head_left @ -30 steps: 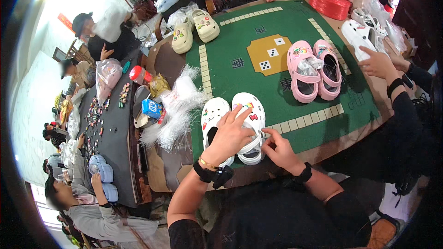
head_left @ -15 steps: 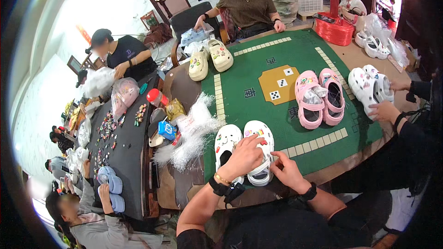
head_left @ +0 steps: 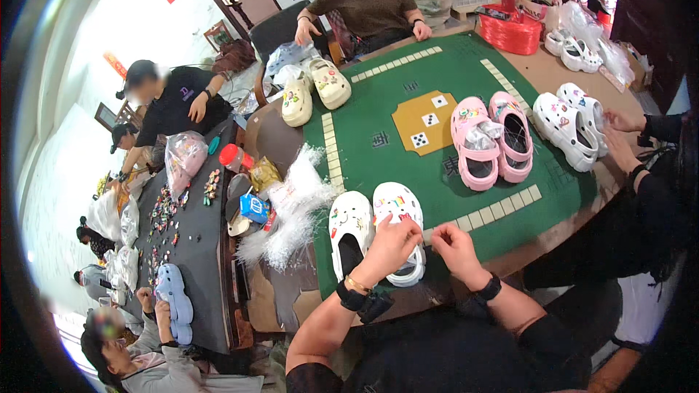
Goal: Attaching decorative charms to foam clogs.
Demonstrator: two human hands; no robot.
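White clogs [head_left: 386,195], best kept flat under light, even finger pressure near the charms [head_left: 403,216], without bending or twisting; left hand [head_left: 393,244] over the right clog [head_left: 398,207], right hand [head_left: 457,249] just beside it, both with fingertips narrow, impossible to tell whether around anything; clogs side by side at the near edge of the mat [head_left: 432,182], toes away, perforated, dark inside, brightly decorated on top

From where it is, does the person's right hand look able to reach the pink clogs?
Probably yes: between the right hand and the pink clogs I see only green mat and a flat-looking row of pale tiles. The hand may hold something too small to make out.
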